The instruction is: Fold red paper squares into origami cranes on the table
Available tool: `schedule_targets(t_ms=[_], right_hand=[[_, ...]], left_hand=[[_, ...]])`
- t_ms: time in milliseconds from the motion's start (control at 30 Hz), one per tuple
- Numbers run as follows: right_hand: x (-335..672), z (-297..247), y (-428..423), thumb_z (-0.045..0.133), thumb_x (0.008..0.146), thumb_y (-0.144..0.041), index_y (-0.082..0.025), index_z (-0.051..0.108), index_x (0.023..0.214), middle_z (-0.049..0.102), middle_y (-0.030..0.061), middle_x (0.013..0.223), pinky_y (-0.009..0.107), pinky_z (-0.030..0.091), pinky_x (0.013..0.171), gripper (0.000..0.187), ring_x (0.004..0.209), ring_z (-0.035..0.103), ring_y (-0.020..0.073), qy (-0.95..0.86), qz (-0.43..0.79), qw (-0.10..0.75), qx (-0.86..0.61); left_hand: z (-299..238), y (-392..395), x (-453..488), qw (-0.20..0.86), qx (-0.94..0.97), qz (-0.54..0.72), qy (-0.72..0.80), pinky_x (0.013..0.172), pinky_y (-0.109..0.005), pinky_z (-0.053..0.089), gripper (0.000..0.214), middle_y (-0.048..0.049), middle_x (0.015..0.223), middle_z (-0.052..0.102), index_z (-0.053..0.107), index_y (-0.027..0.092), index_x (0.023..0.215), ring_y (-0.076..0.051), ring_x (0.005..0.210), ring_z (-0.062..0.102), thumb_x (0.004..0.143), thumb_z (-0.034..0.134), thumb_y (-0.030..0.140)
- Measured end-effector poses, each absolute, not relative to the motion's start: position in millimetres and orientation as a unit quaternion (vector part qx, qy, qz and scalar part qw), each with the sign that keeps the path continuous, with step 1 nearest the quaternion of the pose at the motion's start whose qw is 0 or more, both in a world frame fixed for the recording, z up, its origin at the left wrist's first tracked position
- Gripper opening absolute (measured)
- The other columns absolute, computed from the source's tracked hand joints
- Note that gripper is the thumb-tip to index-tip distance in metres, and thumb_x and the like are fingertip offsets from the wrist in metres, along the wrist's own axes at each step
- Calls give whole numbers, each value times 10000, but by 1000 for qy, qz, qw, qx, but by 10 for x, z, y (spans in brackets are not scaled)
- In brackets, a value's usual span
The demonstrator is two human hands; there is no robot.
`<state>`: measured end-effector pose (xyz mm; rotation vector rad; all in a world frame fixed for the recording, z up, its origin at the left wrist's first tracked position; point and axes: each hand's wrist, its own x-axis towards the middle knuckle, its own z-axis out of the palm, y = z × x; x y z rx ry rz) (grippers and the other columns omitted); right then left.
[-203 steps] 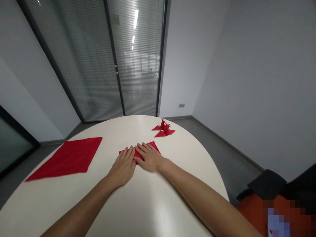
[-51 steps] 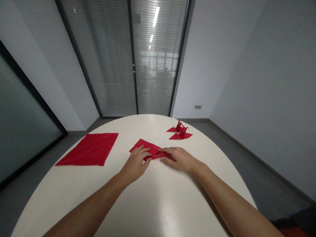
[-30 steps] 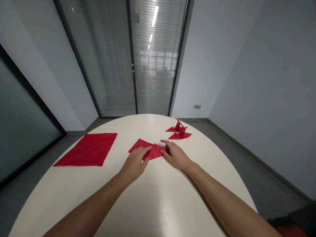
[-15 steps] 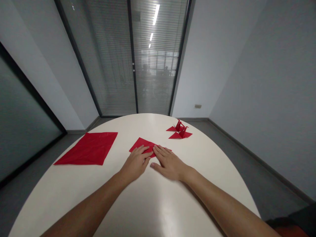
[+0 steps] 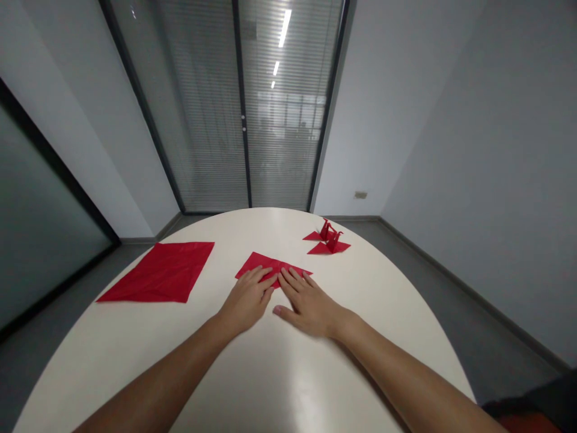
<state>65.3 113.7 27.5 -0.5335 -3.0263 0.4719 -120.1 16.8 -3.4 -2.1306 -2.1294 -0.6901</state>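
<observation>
A folded piece of red paper [image 5: 258,261] lies flat on the white table, with a pointed corner toward the right. My left hand [image 5: 249,299] rests on its near left part, fingers stretched out and palm down. Flat on the near right part lies my right hand [image 5: 310,302], fingers extended, the thumb held apart over the table. The two hands' fingertips almost meet near the middle of the paper. The paper's near edge is mostly hidden under the fingers.
A larger red paper sheet [image 5: 164,273] with creases lies at the left of the round white table [image 5: 270,373]. Two folded red paper cranes [image 5: 331,245] stand at the back right. Beyond are a glass partition with blinds [image 5: 216,138] and pale walls.
My right hand has slid slightly toward me, and its fingers are a little more spread. My left hand has hardly moved, and the paper stays in place.
</observation>
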Motion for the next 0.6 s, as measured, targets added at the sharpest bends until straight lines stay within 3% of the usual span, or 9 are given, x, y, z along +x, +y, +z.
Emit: schedule_targets(t_ms=[267,433,600], right_hand=[[661,256,1202,317,989,-675,-61,294,1574,244,219,1616,613,182,1213,848,1517,206,397,-964,118,31,-237],[670,271,1233,387,1020,-543,-91,455,1498,435,213,1543,584,263,1182,662,1448,378,374,-965,90,77,-232],[678,289,1367,504,1001,-370,-172,632,1338,641,154,1342,473,408,1072,411,1232,573,299,-966,93,146,-192]], left_hand=[[-8,170,-1179,36,-688,-221,-690,1109,-556,420,381,-136,1414,598,635,206,1343,-323,1308,537,1003,478,278],[36,171,-1171,50,-693,-210,-687,1070,-531,456,360,-128,1359,632,662,208,1303,-311,1249,570,992,493,272],[-2,182,-1184,56,-695,-239,-675,1076,-504,468,343,-110,1311,672,682,206,1257,-285,1235,597,1007,449,243]])
